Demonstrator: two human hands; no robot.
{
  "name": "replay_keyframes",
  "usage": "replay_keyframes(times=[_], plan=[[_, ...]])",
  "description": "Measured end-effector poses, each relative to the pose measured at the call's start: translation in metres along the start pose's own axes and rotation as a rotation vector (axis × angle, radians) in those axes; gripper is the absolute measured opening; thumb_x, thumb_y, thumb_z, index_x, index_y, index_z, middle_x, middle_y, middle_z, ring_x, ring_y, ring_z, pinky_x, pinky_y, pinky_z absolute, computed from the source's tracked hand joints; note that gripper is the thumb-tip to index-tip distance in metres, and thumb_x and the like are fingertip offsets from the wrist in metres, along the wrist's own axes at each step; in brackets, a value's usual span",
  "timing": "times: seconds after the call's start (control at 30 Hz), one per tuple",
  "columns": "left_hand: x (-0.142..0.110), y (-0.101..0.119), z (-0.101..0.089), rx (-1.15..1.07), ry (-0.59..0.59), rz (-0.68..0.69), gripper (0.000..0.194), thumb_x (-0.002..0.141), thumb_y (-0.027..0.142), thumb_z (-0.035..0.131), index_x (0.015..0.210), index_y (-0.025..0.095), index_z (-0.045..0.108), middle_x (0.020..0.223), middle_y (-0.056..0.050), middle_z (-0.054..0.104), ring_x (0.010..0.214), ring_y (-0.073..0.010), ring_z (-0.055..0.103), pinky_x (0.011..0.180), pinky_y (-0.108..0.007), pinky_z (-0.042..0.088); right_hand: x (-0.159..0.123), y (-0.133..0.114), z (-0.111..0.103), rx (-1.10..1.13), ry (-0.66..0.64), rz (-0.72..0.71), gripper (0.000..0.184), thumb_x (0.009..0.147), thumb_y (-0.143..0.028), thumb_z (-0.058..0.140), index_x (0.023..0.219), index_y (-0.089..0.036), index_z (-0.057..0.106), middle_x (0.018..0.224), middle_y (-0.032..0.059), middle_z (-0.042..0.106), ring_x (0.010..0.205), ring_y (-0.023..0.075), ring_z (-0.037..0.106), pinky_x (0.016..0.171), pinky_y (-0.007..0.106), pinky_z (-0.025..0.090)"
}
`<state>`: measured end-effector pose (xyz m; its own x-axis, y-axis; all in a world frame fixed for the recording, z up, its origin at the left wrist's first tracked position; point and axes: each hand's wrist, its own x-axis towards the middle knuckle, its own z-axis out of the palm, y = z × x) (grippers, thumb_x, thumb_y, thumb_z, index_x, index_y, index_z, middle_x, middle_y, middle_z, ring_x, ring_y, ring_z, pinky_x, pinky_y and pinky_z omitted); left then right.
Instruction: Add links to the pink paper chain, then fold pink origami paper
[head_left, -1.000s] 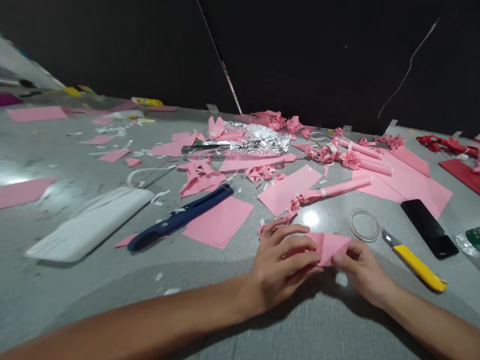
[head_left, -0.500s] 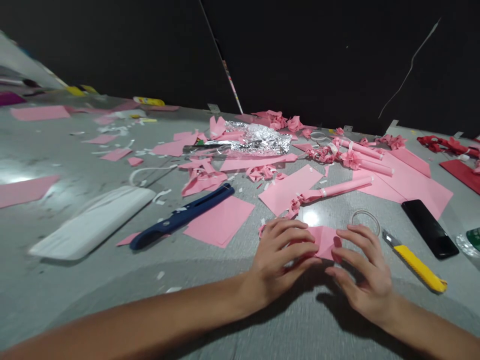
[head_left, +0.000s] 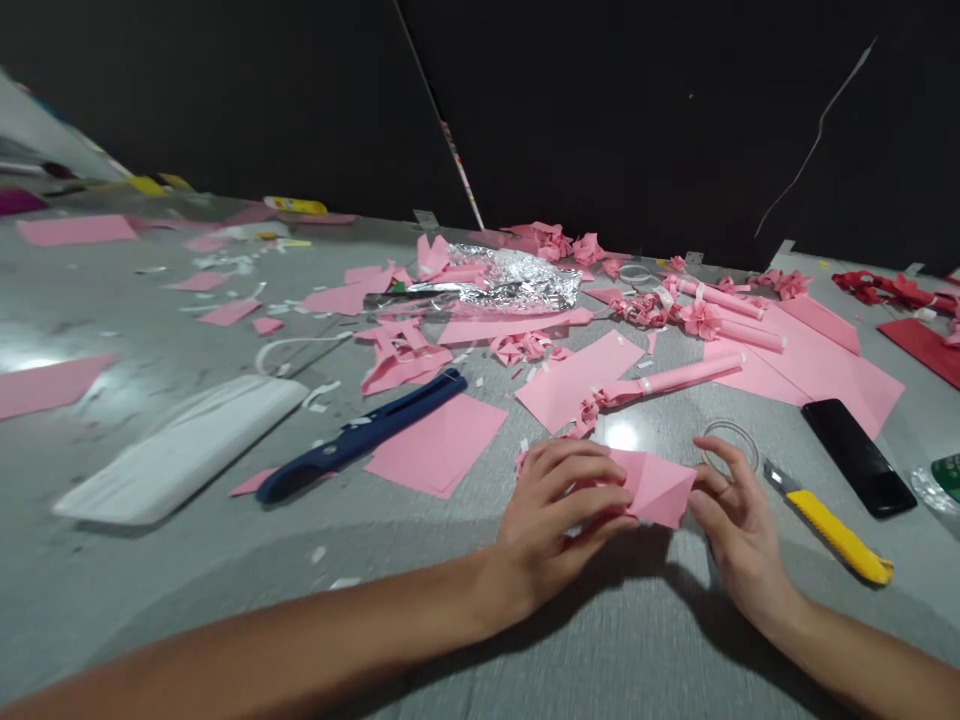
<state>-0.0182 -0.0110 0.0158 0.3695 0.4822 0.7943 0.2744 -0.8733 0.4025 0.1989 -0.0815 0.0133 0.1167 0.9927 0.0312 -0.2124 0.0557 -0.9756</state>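
A small folded piece of pink paper point(head_left: 661, 490) is held just above the grey surface, creases running across it. My left hand point(head_left: 566, 505) grips its left part between thumb and fingers, which hide that side. At the paper's right edge, my right hand point(head_left: 735, 525) pinches it with thumb and fingertips. Directly behind my left hand lies a rolled pink paper stick point(head_left: 682, 375) with a crumpled end. A yellow utility knife point(head_left: 836, 530) with its blade out rests right of my right hand, close to a ring of white wire point(head_left: 724, 445).
A black phone point(head_left: 859, 458) lies at the right. To the left are a navy blue cutter-like tool point(head_left: 367, 430), pink squares point(head_left: 442, 450) and a long white object point(head_left: 184, 450). Crumpled foil point(head_left: 517, 280) and pink scraps spread before a black wall point(head_left: 600, 110).
My right hand has shifted right and closed its fingers on the paper's edge. The paper now shows wider and more opened out. My left hand has barely moved.
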Motion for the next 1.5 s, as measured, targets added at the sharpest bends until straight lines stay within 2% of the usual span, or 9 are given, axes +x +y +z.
replay_keyframes(times=[0.13, 0.33, 0.43, 0.73, 0.93, 1.07, 1.23, 1.4, 1.5], plan=[[-0.002, -0.001, 0.003, 0.025, -0.007, 0.014, 0.007, 0.102, 0.032, 0.072, 0.100, 0.025, 0.071, 0.096, -0.001, 0.079, 0.102, -0.0222, 0.070, 0.093, -0.041, 0.052, 0.003, -0.007, 0.007, 0.248, -0.065, 0.232, 0.073, 0.085, -0.033, 0.090, 0.148, -0.038, 0.055, 0.085, -0.0030, 0.077, 0.072, 0.0166, 0.067, 0.080, 0.034, 0.053], [-0.003, 0.003, 0.003, 0.042, -0.033, 0.035, 0.002, 0.100, 0.024, 0.072, 0.102, 0.025, 0.072, 0.096, -0.001, 0.080, 0.105, -0.0235, 0.070, 0.100, -0.044, 0.046, 0.004, -0.009, 0.010, 0.280, -0.019, 0.283, 0.076, 0.079, -0.031, 0.095, 0.146, -0.031, 0.058, 0.073, -0.0052, 0.076, 0.066, 0.0132, 0.064, 0.072, 0.028, 0.049], [-0.004, 0.005, 0.002, 0.049, -0.052, 0.051, 0.010, 0.099, 0.019, 0.070, 0.106, 0.026, 0.073, 0.098, -0.001, 0.081, 0.106, -0.0238, 0.069, 0.102, -0.045, 0.043, 0.004, -0.005, 0.011, 0.266, -0.027, 0.269, 0.075, 0.081, -0.033, 0.094, 0.145, -0.031, 0.056, 0.071, -0.0070, 0.074, 0.063, 0.0122, 0.062, 0.071, 0.027, 0.048], [-0.006, 0.005, 0.004, 0.044, -0.063, 0.048, 0.008, 0.102, 0.023, 0.068, 0.108, 0.026, 0.072, 0.099, 0.000, 0.082, 0.108, -0.0241, 0.069, 0.103, -0.045, 0.042, 0.004, -0.004, 0.013, 0.262, -0.054, 0.241, 0.051, 0.082, -0.035, 0.093, 0.124, -0.030, 0.064, 0.070, -0.0077, 0.071, 0.063, 0.0114, 0.061, 0.068, 0.025, 0.049], [-0.006, 0.002, 0.005, 0.045, -0.058, 0.009, 0.009, 0.103, 0.026, 0.068, 0.111, 0.026, 0.071, 0.099, 0.000, 0.084, 0.106, -0.0245, 0.072, 0.101, -0.045, 0.045, 0.002, -0.007, 0.010, 0.225, -0.064, 0.206, 0.054, 0.081, -0.033, 0.093, 0.127, -0.030, 0.066, 0.071, -0.0062, 0.071, 0.063, 0.0113, 0.061, 0.067, 0.025, 0.051], [-0.007, 0.002, 0.005, 0.030, -0.063, -0.008, 0.012, 0.104, 0.033, 0.068, 0.112, 0.025, 0.072, 0.099, -0.001, 0.084, 0.108, -0.0250, 0.072, 0.103, -0.046, 0.043, 0.003, -0.004, 0.006, 0.053, -0.054, 0.060, 0.036, 0.085, -0.033, 0.089, 0.117, -0.030, 0.074, 0.084, -0.0010, 0.077, 0.070, 0.0142, 0.067, 0.067, 0.026, 0.055], [-0.006, 0.001, 0.003, 0.023, -0.084, 0.010, 0.009, 0.105, 0.030, 0.067, 0.110, 0.026, 0.073, 0.099, 0.000, 0.084, 0.106, -0.0232, 0.072, 0.103, -0.043, 0.044, 0.006, -0.003, 0.005, -0.142, -0.032, -0.105, 0.008, 0.089, -0.031, 0.084, 0.095, -0.027, 0.080, 0.090, 0.0029, 0.079, 0.084, 0.0196, 0.075, 0.080, 0.033, 0.061], [-0.004, 0.001, 0.002, -0.006, -0.097, 0.015, 0.010, 0.103, 0.028, 0.069, 0.112, 0.025, 0.073, 0.100, -0.001, 0.084, 0.103, -0.0226, 0.072, 0.098, -0.041, 0.048, 0.008, -0.004, 0.007, -0.155, -0.050, -0.113, 0.005, 0.089, -0.031, 0.083, 0.089, -0.027, 0.082, 0.087, 0.0031, 0.078, 0.084, 0.0201, 0.073, 0.079, 0.034, 0.059], [-0.003, 0.001, 0.002, -0.032, -0.105, 0.009, 0.014, 0.103, 0.031, 0.070, 0.116, 0.025, 0.072, 0.100, -0.002, 0.084, 0.102, -0.0227, 0.073, 0.096, -0.040, 0.050, 0.008, -0.002, 0.005, -0.125, -0.051, -0.039, 0.007, 0.086, -0.034, 0.085, 0.088, -0.027, 0.083, 0.086, 0.0030, 0.078, 0.081, 0.0195, 0.071, 0.076, 0.033, 0.057]])
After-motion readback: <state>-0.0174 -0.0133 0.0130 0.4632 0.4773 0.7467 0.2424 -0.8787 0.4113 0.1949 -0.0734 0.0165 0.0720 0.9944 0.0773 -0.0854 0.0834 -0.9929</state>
